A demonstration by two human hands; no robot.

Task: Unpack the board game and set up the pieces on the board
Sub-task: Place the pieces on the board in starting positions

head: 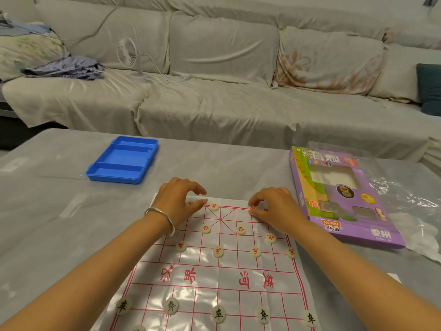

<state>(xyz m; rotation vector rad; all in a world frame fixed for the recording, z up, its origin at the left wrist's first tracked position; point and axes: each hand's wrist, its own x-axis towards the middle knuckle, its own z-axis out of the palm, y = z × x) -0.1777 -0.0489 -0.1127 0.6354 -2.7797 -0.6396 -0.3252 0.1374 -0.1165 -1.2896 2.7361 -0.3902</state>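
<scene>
The right hand (pixel 274 206) pinches a red piece (pixel 252 207) on the far row of the board (pixel 214 278). The left hand (pixel 181 199) hovers curled over another, its grip unclear. Any drag across the thin board could slide it and scatter the placed pieces (pixel 218 251).

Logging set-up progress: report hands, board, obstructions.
Right hand pinching red piece on far row. Left hand over far-row piece, grip unclear. Board flat, pieces on both sides. Blue tray, purple box off the board.
</scene>
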